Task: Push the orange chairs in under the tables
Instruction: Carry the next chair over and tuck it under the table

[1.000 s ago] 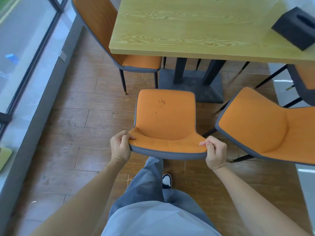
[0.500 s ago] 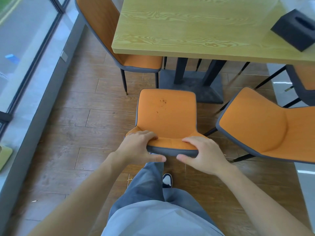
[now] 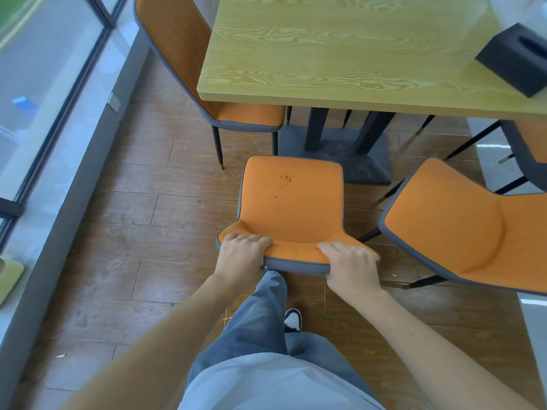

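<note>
head view, taken from nearest outward, with places given against the wooden table (image 3: pixel 340 51): a pale shirt front and grey-blue trousers (image 3: pixel 260 321) are seen at the bottom edge, and a dark-and-white shoe (image 3: pixel 293 319) is planted on the brown plank floor (image 3: pixel 142 208), well short of the table. two bare forearms are stretched forward from there. the top edge of the middle orange chair (image 3: pixel 291 202) is gripped at its backrest by both hands: the left hand (image 3: pixel 241 253) is closed over the left corner, fingers curled over onto the orange front face, and the right hand (image 3: pixel 349 266) is clamped on the right part of the edge in the same way, fingers wrapped over the grey piping. this chair is stood in front of the table's near edge, its seat facing the table and not yet under the top; a few dark specks are marked on its seat. the front of the seat is set just beside the table's dark base plate (image 3: pixel 334 149). a second orange chair (image 3: pixel 461 223) is placed to the right, turned at an angle, apart from the held chair and also out from under the table. a third orange chair (image 3: pixel 189 60) is tucked in at the table's left end, its seat partly beneath the top. a black box (image 3: pixel 515 60) is rested on the table's right part. a glass wall (image 3: pixel 38 78) is run along the far left.
</note>
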